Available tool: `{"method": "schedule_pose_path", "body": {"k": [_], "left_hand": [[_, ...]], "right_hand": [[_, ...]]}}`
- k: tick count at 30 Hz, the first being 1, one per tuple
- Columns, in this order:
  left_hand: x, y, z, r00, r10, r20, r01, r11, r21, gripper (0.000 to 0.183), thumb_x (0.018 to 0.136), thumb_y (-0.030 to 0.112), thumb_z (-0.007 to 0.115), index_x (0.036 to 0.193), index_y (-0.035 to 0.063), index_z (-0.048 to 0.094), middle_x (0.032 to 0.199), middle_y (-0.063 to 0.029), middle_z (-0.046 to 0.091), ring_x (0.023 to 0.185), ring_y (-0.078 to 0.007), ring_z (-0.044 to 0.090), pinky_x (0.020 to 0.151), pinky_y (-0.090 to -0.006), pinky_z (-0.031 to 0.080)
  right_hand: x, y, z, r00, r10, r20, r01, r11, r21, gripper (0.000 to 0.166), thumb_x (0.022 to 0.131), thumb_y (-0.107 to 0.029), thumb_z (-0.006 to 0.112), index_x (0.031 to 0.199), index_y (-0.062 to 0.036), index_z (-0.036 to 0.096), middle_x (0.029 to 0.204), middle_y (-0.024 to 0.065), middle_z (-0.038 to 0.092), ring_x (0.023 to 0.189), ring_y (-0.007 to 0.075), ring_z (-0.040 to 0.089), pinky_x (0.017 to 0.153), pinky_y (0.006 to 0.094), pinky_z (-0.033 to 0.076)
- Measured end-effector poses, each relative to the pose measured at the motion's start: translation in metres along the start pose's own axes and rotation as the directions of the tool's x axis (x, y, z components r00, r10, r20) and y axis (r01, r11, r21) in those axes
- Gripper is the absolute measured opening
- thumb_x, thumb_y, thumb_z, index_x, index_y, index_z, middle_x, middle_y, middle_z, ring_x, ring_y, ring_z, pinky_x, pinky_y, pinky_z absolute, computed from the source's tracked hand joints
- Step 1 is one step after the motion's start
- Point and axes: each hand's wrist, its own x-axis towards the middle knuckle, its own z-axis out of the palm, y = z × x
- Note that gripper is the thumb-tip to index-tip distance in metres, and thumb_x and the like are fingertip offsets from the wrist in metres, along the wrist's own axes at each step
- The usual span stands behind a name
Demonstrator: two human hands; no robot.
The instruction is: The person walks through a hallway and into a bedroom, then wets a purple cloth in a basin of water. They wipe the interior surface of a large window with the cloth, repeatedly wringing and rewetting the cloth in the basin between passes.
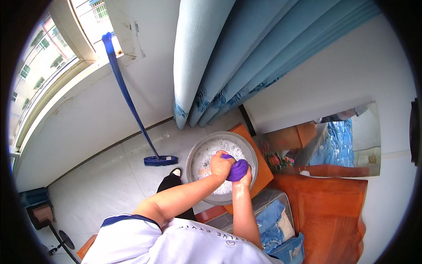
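Observation:
A round metal basin (222,198) of foamy, soapy water (204,151) rests on an orange-brown wooden surface. Over it, a bunched purple cloth (238,170) is gripped by both of my hands. My left hand (221,165) clasps its upper left part, knuckles up. Beneath and to the right, my right hand (244,180) cups the cloth's main bulk. Both forearms look wet, and suds cling to the skin.
Blue curtains (211,66) hang beyond the basin. A blue long-handled brush (161,160) leans against the window wall on the left. Denim clothes (273,224) lie at the lower right beside a wooden headboard-like panel (329,204). A mirror (366,142) stands against the right wall.

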Motion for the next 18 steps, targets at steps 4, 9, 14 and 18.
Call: {"method": "schedule_pose_path", "body": {"k": [4,9,14,18], "left_hand": [[-0.022,0.016,0.008,0.951,0.308,-0.004,-0.295,0.915,0.276,0.023,0.06,0.009,0.062,0.082,0.0053,0.062,0.085,-0.0212,0.056,0.079,-0.0401,0.054,0.075,-0.0443,0.046],[-0.04,0.024,0.008,0.821,0.537,0.195,-0.57,0.743,0.352,0.026,0.056,0.011,0.065,0.082,0.0069,0.063,0.083,-0.0175,0.054,0.08,-0.0378,0.054,0.073,-0.0445,0.046],[-0.046,0.03,0.003,0.655,0.585,0.479,-0.748,0.593,0.299,0.029,0.055,0.017,0.068,0.083,0.0095,0.063,0.084,-0.0134,0.053,0.082,-0.0342,0.056,0.071,-0.0426,0.048],[-0.046,0.032,0.001,0.439,0.631,0.64,-0.885,0.428,0.186,0.028,0.057,0.019,0.067,0.083,0.0098,0.062,0.084,-0.0129,0.054,0.082,-0.0331,0.056,0.07,-0.0417,0.048]], "right_hand": [[0.025,0.0,-0.024,0.972,0.215,0.097,-0.219,0.975,0.032,0.021,0.089,-0.022,0.045,0.09,-0.0054,0.058,0.094,0.0083,0.06,0.085,0.0201,0.061,0.076,0.0366,0.052],[0.041,-0.015,-0.035,0.9,0.379,0.214,-0.349,0.923,-0.164,0.02,0.088,-0.022,0.045,0.091,-0.0066,0.059,0.095,0.0077,0.06,0.087,0.0197,0.06,0.077,0.0357,0.051],[0.045,-0.034,-0.037,0.833,0.475,0.284,-0.375,0.862,-0.342,0.019,0.088,-0.021,0.045,0.091,-0.0079,0.059,0.095,0.0072,0.061,0.089,0.0193,0.06,0.077,0.0349,0.051],[0.045,-0.048,-0.04,0.798,0.509,0.323,-0.358,0.831,-0.426,0.018,0.088,-0.02,0.045,0.091,-0.0089,0.059,0.095,0.0067,0.061,0.09,0.0189,0.06,0.078,0.0342,0.05]]}}
